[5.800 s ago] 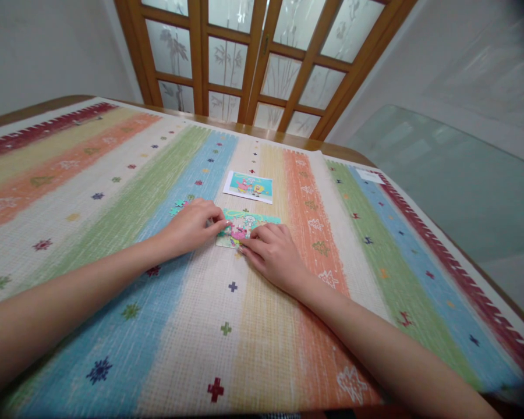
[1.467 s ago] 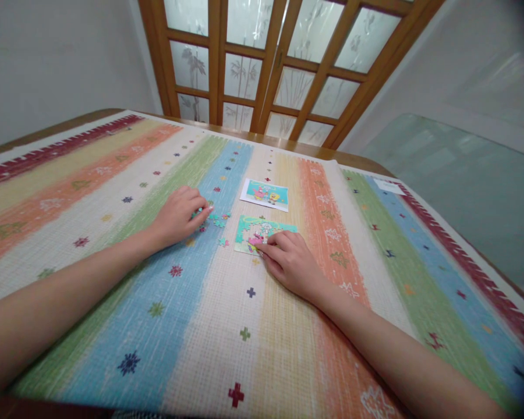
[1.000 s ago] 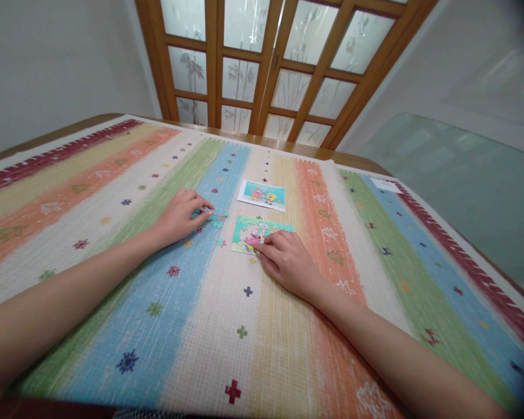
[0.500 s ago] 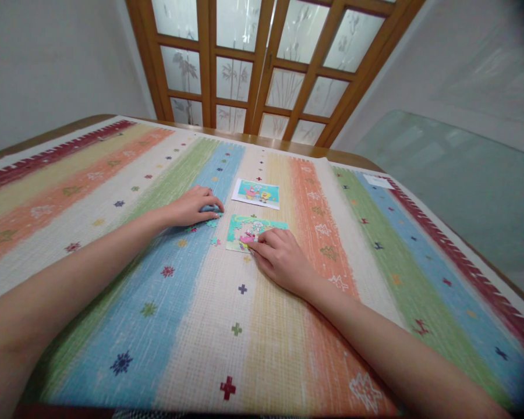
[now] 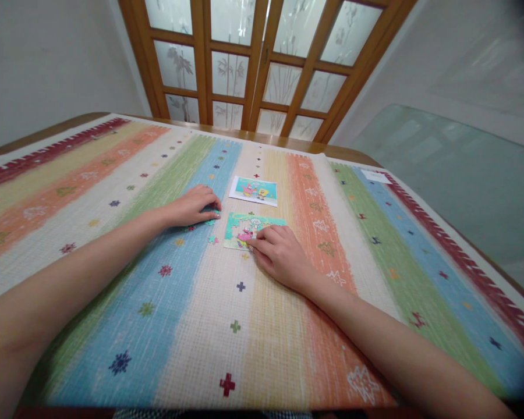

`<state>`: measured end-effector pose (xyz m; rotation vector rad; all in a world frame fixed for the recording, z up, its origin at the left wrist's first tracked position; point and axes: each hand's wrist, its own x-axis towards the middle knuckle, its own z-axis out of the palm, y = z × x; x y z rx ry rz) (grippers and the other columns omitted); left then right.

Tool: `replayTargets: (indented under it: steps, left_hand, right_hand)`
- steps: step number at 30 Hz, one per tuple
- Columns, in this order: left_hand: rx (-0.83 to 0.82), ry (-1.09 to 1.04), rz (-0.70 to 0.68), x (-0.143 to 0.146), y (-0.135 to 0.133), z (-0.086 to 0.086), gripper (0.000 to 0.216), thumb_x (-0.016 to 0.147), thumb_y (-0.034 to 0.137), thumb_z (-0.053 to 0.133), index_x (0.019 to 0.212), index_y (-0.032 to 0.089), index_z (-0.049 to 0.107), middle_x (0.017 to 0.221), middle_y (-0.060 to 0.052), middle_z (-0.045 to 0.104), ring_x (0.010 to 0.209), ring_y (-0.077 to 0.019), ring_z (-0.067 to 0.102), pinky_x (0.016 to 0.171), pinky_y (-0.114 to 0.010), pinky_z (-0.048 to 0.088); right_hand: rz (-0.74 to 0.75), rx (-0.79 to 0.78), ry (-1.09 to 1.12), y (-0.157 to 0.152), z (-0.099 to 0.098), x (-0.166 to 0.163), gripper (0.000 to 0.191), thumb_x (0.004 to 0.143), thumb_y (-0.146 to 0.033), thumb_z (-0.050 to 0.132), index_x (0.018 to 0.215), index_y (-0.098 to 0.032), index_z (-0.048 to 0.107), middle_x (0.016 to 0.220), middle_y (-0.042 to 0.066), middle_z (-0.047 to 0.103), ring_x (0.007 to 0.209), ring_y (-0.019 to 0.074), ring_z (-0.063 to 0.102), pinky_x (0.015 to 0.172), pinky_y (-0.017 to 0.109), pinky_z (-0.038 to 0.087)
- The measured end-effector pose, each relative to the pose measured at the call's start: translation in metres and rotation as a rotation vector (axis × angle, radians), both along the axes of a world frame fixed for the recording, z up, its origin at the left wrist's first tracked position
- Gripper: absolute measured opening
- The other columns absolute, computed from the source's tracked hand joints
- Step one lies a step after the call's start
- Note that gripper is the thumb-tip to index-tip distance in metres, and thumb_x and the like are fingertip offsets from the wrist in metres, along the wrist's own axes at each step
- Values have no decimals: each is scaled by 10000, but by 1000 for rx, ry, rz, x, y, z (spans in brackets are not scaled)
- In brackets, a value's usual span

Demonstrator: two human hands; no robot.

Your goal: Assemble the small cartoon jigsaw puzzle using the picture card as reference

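A partly assembled jigsaw puzzle [image 5: 236,226] with a cartoon picture lies flat on the striped tablecloth. My right hand [image 5: 282,256] rests over its right side, thumb and forefinger pinched at the lower edge on what looks like a small puzzle piece. Left of the puzzle, my left hand [image 5: 196,206] is palm down with curved fingers and a gap between thumb and forefinger. Loose puzzle pieces [image 5: 212,239] lie by its fingertips and partly under it. Just beyond the puzzle is a cartoon picture card [image 5: 257,191] with a white border.
A striped tablecloth [image 5: 209,326] with printed stars, crosses and trees covers the table. A white paper slip [image 5: 376,176] lies near the far right edge. Behind the table stand wooden doors with glass panes [image 5: 229,75]; a pale glass panel [image 5: 441,169] is at the right.
The view has shifted slightly. My left thumb and fingers have shifted a little by the loose pieces. My right hand keeps its pinch at the puzzle's lower edge.
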<state>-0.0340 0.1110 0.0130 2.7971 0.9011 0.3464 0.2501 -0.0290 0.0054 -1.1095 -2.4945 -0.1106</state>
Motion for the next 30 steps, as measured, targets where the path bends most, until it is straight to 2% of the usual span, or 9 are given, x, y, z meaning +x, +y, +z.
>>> replayTargets:
  steps: [5,12,18,22,30]
  left_hand:
    - [117,58,-14,8,-6,3,262,994,349,490,944,176,681,947,-90,659,947,-229,572,910,-353,407]
    - [74,17,6,-4,-3,7,275,980,414,540,1017,184,686,1007,-92,639,973,-225,560,905,-335,400]
    - [-38,68,-73,-20,12,8,361,946,505,567,1165,248,696,1131,-93,592,1079,-243,525,994,-370,365]
    - [-75,52,-93,-17,19,3,341,936,503,579,1127,254,713,1097,-88,581,1053,-240,528,980,-369,373]
    - [51,-22,-118,-9,17,3,345,970,503,558,1052,228,751,1020,-76,637,993,-211,552,924,-334,390]
  right_hand:
    - [-67,-48,132,2,3,6,242,992,-252,506,1027,-196,740,924,71,752,874,199,638,798,355,378]
    - [-152,-126,347,7,5,14,247,991,-276,510,1027,-193,740,947,76,767,886,206,675,804,359,448]
    - [-120,-165,372,8,4,14,230,981,-284,528,1007,-211,745,969,68,768,899,214,675,822,373,468]
    - [-108,-152,368,8,3,14,225,981,-287,533,997,-222,748,986,67,773,910,216,684,827,382,469]
    - [-100,-140,363,8,3,13,217,981,-278,537,994,-213,744,975,69,773,903,212,685,822,375,468]
